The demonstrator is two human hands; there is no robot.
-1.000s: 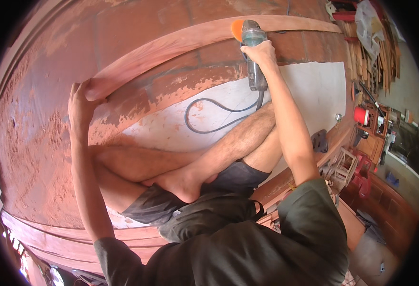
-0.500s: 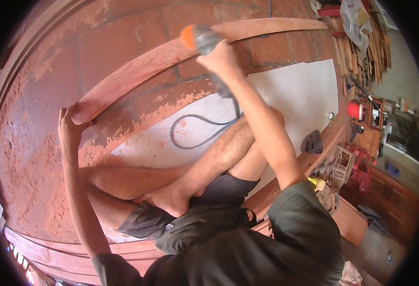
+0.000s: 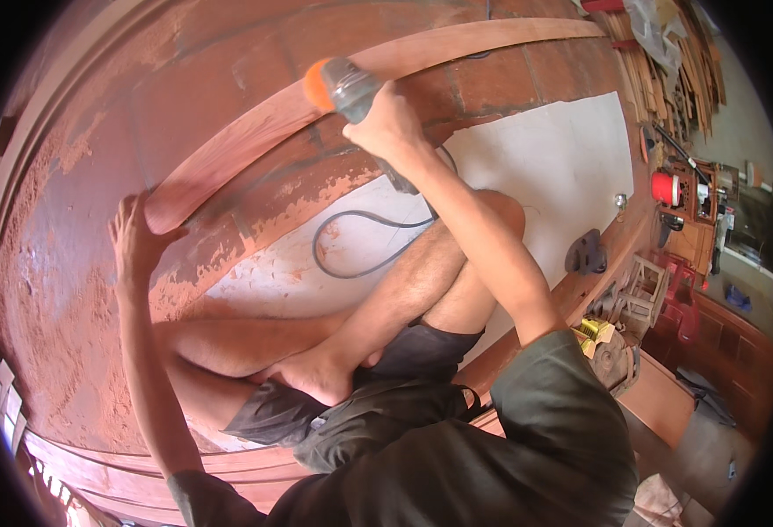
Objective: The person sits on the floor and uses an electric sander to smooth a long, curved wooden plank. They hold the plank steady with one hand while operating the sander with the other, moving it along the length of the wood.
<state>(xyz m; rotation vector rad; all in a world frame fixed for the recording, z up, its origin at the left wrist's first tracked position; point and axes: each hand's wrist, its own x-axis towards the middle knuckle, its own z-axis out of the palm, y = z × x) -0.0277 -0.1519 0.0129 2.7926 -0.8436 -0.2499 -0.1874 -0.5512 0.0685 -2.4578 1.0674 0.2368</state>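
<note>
A long, curved reddish wooden board [image 3: 228, 151] lies across the tiled floor in front of my crossed legs. My right hand [image 3: 386, 125] is wrapped round the body of an angle grinder [image 3: 351, 90]. The grinder's orange disc [image 3: 319, 85] is on or just over the board's face, left of its middle; exact contact is hard to tell. My left hand [image 3: 139, 239] holds the board's near left end, with the thumb along the near edge and the fingers round the tip. From the grinder's rear a dark cord [image 3: 334, 269] loops over a white sheet.
The white sheet [image 3: 571, 145] lies partly under my legs. Reddish dust [image 3: 79, 351] covers the floor [image 3: 215, 66] at left. Stacked wood strips [image 3: 681, 83] stand at far right, near a red container [image 3: 665, 188], a dark flat object [image 3: 586, 253] and a small wooden frame [image 3: 641, 290].
My right hand has brought the grinder left and slightly nearer along the board. The fingers of my left hand have shifted and loosened a little at the board's end.
</note>
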